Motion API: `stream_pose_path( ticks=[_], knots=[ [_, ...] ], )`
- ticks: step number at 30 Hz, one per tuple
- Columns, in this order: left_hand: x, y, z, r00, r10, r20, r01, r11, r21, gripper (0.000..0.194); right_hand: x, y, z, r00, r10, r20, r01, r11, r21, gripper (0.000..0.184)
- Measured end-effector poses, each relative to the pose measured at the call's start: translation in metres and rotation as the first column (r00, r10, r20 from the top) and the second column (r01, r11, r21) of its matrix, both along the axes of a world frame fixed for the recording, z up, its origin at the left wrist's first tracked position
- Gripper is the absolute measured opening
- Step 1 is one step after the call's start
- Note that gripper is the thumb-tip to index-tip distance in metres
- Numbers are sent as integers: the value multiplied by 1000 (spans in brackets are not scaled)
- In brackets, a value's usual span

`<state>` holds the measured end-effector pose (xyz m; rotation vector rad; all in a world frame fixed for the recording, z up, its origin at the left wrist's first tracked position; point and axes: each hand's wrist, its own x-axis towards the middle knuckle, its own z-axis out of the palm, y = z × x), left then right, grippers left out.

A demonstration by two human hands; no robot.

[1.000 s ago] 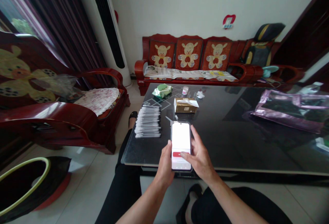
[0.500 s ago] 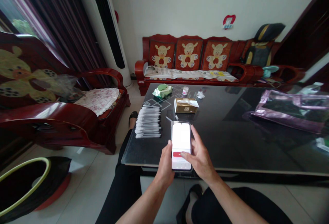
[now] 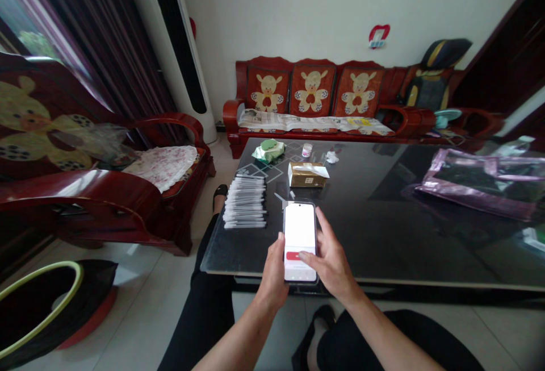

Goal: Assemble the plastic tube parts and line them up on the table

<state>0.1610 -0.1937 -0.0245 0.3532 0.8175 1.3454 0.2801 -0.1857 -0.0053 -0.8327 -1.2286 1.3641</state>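
A smartphone (image 3: 300,226) with a bright white screen and a red button low on it is held upright over the table's near edge. My left hand (image 3: 273,274) grips its left side, thumb along the edge. From the right, my right hand (image 3: 334,263) holds the phone too, its thumb resting on the red button; the fingers behind are partly hidden. Left of the phone, a row of white pens (image 3: 244,201) with dark ends lies on the dark table (image 3: 395,246). Just beyond the phone stands a gold tissue box (image 3: 307,175).
Farther back on the table are a green wipes pack (image 3: 269,150), a small jar (image 3: 307,150) and a crumpled tissue (image 3: 332,157). A clear bag with purple trim (image 3: 481,183) lies at right. A lined bin (image 3: 80,303) stands on the floor at left, near a wooden armchair (image 3: 102,200).
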Motion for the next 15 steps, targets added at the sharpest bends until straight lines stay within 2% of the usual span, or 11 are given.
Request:
stream_pose_path(
  ticks=[6, 11, 15],
  knots=[
    [-1, 2, 2, 998, -46, 37, 45, 999, 4, 57, 3, 1, 5, 1000, 2, 7, -2, 1000, -2, 97],
    [-5, 6, 8, 998, -30, 51, 32, 999, -42, 50, 14, 6, 11, 998, -58, 13, 58, 998, 25, 81],
    [-7, 6, 10, 999, -22, 47, 25, 998, -58, 48, 15, 8, 9, 996, -72, 46, 70, 997, 26, 77]
  ],
)
